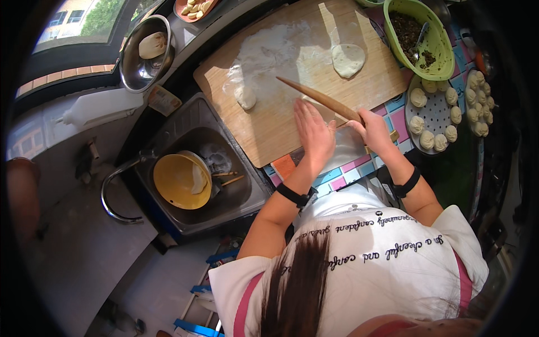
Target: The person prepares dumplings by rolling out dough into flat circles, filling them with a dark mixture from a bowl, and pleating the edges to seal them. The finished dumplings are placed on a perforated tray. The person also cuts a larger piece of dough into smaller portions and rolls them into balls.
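Note:
My right hand (370, 130) grips the near end of a tapered wooden rolling pin (320, 99), which slants up and to the left over a floured wooden board (269, 130). My left hand (313, 130) lies at the board's near edge, its fingers extended together; a bit of pale dough shows just beyond the fingertips, mostly hidden. What lies under the palm cannot be seen. On the board rest a flattened dough round (348, 60) at the upper right and a small dough piece (245, 97) at the left. Loose flour (269, 50) covers the board's far left part.
A green bowl (446, 54) of dark filling with a spoon stands right of the board. Beside it, a perforated metal tray (436, 113) and another plate hold pleated buns (479, 103). At left are a sink (227, 202) with a yellow bowl (174, 181), and a steel bowl (126, 63) containing dough.

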`<state>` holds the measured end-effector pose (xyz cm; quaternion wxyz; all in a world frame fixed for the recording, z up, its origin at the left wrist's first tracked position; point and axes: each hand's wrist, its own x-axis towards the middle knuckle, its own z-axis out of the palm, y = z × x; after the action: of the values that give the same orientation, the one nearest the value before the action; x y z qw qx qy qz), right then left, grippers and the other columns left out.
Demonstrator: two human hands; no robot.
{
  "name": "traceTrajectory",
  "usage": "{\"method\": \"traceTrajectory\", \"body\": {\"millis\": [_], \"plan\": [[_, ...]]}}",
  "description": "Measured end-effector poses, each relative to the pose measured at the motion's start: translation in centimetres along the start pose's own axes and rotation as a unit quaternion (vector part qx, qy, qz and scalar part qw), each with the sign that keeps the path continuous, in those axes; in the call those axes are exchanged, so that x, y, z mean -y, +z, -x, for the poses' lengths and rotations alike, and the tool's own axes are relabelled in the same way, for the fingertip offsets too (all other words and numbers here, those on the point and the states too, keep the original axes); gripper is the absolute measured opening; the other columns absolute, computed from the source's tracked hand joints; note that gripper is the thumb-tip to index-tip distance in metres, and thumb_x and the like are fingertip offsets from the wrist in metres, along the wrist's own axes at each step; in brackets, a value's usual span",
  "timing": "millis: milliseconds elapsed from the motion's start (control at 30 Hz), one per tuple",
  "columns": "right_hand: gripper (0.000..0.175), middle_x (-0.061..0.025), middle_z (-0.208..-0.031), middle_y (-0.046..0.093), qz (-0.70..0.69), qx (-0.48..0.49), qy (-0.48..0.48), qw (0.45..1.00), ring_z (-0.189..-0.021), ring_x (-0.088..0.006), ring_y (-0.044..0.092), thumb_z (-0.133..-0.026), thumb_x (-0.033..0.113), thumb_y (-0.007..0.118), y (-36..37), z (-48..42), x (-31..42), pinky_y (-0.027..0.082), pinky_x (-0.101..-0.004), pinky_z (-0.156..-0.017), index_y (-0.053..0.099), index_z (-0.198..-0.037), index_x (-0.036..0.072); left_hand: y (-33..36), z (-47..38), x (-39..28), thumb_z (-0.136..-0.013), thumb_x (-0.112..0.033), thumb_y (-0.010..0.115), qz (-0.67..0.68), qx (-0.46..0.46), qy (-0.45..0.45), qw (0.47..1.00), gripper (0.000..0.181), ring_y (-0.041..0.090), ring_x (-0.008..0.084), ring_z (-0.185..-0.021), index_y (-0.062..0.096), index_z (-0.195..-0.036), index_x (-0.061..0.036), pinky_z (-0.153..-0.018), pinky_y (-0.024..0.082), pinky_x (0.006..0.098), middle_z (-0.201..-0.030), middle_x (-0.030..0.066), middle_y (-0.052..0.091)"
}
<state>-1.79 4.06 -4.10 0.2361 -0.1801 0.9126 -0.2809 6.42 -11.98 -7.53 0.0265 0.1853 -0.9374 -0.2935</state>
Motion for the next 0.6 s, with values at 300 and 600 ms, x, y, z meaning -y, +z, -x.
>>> {"method": "traceTrajectory", "body": {"millis": [300,600], "plan": [[0.041,-0.0184,-0.07,0.059,0.105,-0.065,0.091,0.988,-0.07,-0.0366,0.059,-0.085,0.043,0.054,-0.1,-2.6,-2.2,0.044,-0.0429,-0.06,0.055,-0.08,0.002,-0.8,-8.0,0.1,-0.081,-0.027,0.06,-0.026,0.019,0.161,0.986,0.071,0.019,0.035,-0.135,0.029,-0.135,0.0078,-0.111,0.017,0.0435,-0.145,0.0246,0.019],[0.035,-0.0179,-0.066,0.056,-0.028,-0.042,0.008,0.999,-0.063,-0.035,0.056,-0.083,0.038,0.06,-1.2,0.0,-1.5,0.041,-0.041,-0.056,0.055,-0.08,0.004,-1.1,-1.6,0.0,-0.077,-0.022,0.066,-0.006,0.039,0.059,0.997,0.075,0.018,0.038,-0.135,0.029,-0.134,0.0097,-0.11,0.017,0.046,-0.145,0.0266,0.018]]}}
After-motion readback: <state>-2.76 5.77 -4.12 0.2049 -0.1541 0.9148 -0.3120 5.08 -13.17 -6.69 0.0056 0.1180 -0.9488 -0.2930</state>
